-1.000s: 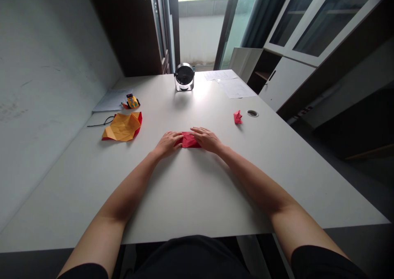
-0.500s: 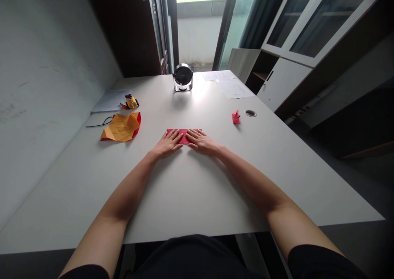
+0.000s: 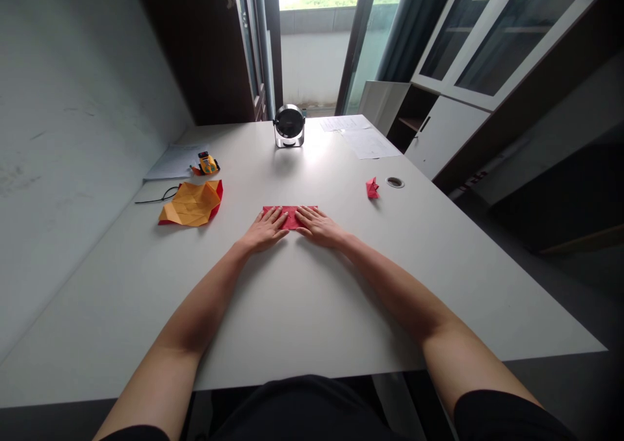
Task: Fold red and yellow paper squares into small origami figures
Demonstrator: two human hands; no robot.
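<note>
A folded red paper [image 3: 290,215] lies flat on the white table [image 3: 312,298], in the middle. My left hand [image 3: 266,228] rests on its left part with the fingers stretched out flat. My right hand [image 3: 319,226] lies on its right part, fingers likewise flat and spread. Both hands press the paper down; neither grips it.
A crumpled orange-and-red paper [image 3: 191,203] lies at the left, with a small yellow toy [image 3: 207,163], a black cord [image 3: 155,196] and printed sheets [image 3: 173,162] behind it. A small folded red shape [image 3: 372,188] sits by a cable hole [image 3: 394,182]. A desk fan [image 3: 289,126] and loose sheets [image 3: 363,139] are farther back.
One second ago my hands were curled around the red paper; since then it has been laid out flat and wider, and my fingers now lie flat on it.
</note>
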